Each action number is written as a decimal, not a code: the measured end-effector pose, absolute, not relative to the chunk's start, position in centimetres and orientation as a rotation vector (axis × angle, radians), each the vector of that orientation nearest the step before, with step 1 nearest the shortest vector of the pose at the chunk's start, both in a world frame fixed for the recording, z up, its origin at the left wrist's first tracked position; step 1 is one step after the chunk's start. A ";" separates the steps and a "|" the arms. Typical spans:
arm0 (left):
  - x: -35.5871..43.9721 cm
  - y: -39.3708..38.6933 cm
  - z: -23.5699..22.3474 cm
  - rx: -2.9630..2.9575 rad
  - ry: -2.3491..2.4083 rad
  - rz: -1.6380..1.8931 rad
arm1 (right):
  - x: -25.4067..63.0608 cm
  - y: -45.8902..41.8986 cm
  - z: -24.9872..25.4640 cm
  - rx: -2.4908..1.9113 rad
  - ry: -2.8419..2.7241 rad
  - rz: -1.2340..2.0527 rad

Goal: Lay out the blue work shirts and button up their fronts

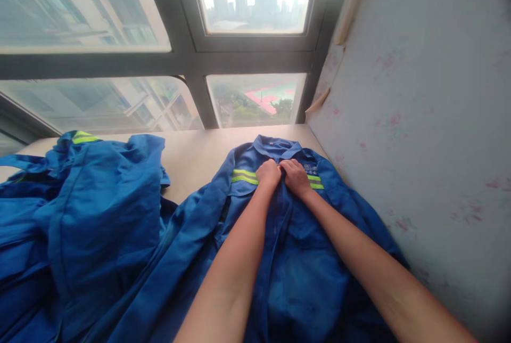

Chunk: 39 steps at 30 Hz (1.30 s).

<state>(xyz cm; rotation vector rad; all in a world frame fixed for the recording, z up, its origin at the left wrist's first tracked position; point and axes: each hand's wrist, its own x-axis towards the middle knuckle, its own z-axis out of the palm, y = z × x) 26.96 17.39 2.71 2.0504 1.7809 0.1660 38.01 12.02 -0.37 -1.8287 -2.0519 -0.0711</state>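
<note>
A blue work jacket (307, 274) with yellow-green reflective stripes lies spread out, its collar toward the window and a white logo on the chest. My left hand (269, 173) is closed on one front edge of the jacket, just under the collar. Right beside it, my right hand (294, 176) pinches the opposite front edge, fingers curled. The two hands nearly meet at the front opening. Whatever fastener lies between the fingertips is hidden. Below the hands the front placket hangs loose along the middle.
More blue clothing (107, 215) with a reflective stripe lies heaped on the left. Both rest on a pale window ledge (191, 154). Behind is a grey window frame (255, 59); a wall with floral paper (431, 119), peeling at its edge, stands close on the right.
</note>
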 end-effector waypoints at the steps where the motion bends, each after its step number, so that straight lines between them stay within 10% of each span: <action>1: 27.0 17.2 2.8 2.045 1.785 0.173 | 38.0 12.1 -0.3 -1.883 -2.020 -0.045; 24: 26.4 16.1 3.9 2.033 1.677 0.100 | 38.6 19.2 2.0 -2.390 -1.596 0.532; 39: 14.9 -2.3 6.6 1.828 1.460 0.256 | 37.6 18.2 1.4 -2.407 -1.504 0.489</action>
